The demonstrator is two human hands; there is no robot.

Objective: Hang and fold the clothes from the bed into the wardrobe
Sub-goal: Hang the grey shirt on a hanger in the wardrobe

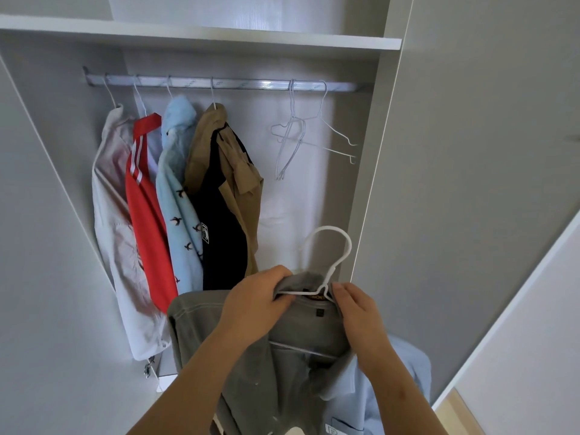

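Note:
I hold a grey shirt on a white hanger in front of the open wardrobe. My left hand pinches the shirt's collar over the hanger's left shoulder. On the right side of the collar, my right hand grips the shirt beside the hanger's neck. The hanger's hook points up, well below the metal rail. A pale blue garment hangs under my right forearm.
On the rail's left half hang a white garment, a red one, a light blue bird-print shirt and a tan and black one. Empty white wire hangers hang at right. A white shelf runs above.

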